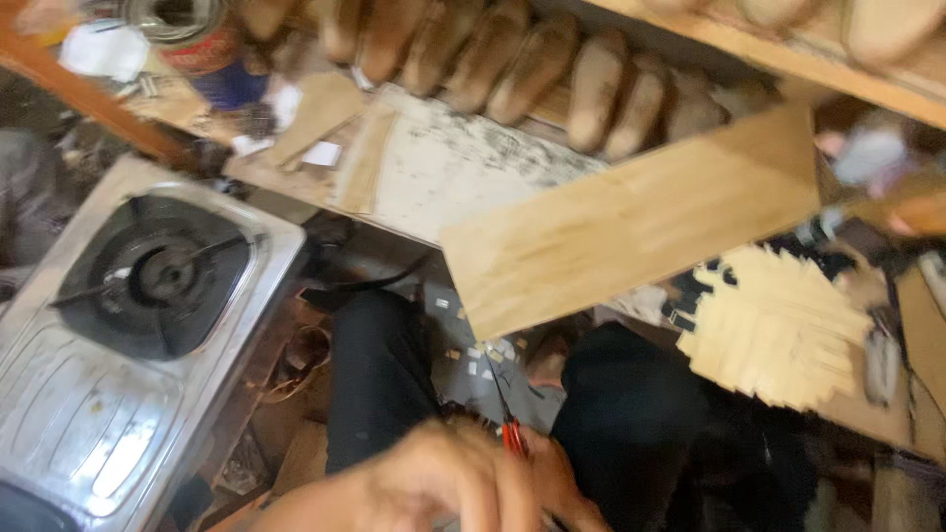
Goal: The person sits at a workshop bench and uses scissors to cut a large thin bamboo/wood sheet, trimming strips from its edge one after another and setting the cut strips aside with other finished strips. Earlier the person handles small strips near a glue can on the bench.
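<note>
At the near edge of the head view, 2 hands are seen low in the frame, close together. The left hand [434,483] is curled in front, and what it grips cannot be told because of blur. Just behind it, the right hand [557,488] is closed around a red-handled tool [510,433]; only the red grip and a thin dark shaft rising from the fingers are shown, and the tool's kind cannot be told. The tool is thus held between the 2 hands, directly above the person's lap.

Beyond the hands, 2 dark-trousered legs [379,379] are seen, with small pale scraps [483,360] scattered on the floor between them. To the left, a steel gas stove [118,394] with 1 black burner is set. To the right, a heap of pale cut strips [778,330] is laid on a dark surface.

Further off, a long light wooden board [631,222] is tilted across the middle, partly over a worn white slab [453,163]. At the far side, a row of brown wooden shoe lasts [552,64] is lined up under a wooden shelf [788,59], and a tin can [202,44] stands at the far left.
</note>
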